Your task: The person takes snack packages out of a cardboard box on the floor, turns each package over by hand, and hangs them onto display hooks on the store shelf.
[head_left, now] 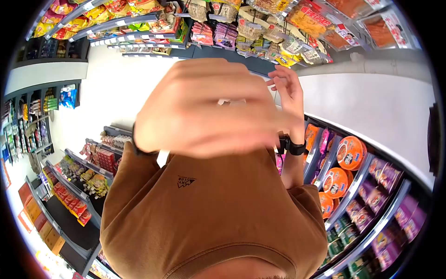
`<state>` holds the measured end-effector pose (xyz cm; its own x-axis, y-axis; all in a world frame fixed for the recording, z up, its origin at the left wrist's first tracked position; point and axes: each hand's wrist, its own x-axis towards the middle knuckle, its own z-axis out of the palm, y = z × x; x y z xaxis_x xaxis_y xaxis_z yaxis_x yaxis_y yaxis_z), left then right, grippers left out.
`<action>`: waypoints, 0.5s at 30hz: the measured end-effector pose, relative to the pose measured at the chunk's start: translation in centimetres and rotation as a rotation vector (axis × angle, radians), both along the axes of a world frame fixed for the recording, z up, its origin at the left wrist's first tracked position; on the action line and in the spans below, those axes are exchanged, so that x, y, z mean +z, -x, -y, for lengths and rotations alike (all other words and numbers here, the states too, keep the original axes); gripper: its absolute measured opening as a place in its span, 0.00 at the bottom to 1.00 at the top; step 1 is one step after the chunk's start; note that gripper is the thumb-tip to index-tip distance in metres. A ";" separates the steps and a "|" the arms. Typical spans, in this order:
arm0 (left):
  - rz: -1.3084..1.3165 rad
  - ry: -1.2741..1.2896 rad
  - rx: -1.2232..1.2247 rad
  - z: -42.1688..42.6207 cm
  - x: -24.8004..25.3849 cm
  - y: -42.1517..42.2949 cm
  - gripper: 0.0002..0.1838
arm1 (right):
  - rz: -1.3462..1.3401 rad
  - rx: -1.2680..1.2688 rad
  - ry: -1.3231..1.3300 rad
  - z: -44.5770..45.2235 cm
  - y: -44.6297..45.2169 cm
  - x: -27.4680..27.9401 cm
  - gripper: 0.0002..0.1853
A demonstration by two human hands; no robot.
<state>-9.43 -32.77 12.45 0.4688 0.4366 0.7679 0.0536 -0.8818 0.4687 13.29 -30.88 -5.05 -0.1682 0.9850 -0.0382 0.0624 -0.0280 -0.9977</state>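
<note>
My left hand (209, 109) is very close to the camera and fills the middle of the view. Motion blurs it, with its fingers pointing right, and whether it grips anything cannot be made out. A dark band (138, 142) circles its wrist. Behind and to the right, my right hand (289, 86) is raised, fingers apart and loosely bent, with nothing visible in it. A black watch (295, 146) sits on that wrist. Both hands are in front of my brown shirt (232, 200), apart from the shelves. Packaged snacks (278, 35) hang beyond them.
Store shelves surround me. Orange round tubs (349, 152) and purple packets (371, 195) line the right rack. Low shelves with red packets (69, 202) stand at left. Yellow bags (97, 15) fill the upper left shelf. A white panel (371, 100) runs along the right.
</note>
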 end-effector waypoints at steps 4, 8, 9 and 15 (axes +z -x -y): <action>-0.367 0.201 0.186 3.8 -5.6 2.1 0.06 | -0.011 -0.005 0.018 4.5 0.8 -1.3 0.14; -0.376 0.282 0.194 9.1 -7.8 4.4 0.10 | -0.028 0.031 0.041 9.3 3.1 -2.3 0.14; -0.386 0.305 0.194 10.6 -8.1 5.0 0.10 | -0.032 0.046 0.057 10.7 3.8 -2.5 0.13; -0.435 0.413 0.206 18.6 -10.7 8.0 0.07 | 0.083 0.137 0.130 19.1 7.3 -3.7 0.13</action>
<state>-17.39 -51.32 1.75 0.5748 0.7708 0.2748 0.4653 -0.5840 0.6651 6.00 -49.96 -8.75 -0.2916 0.9389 -0.1828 0.1566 -0.1417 -0.9775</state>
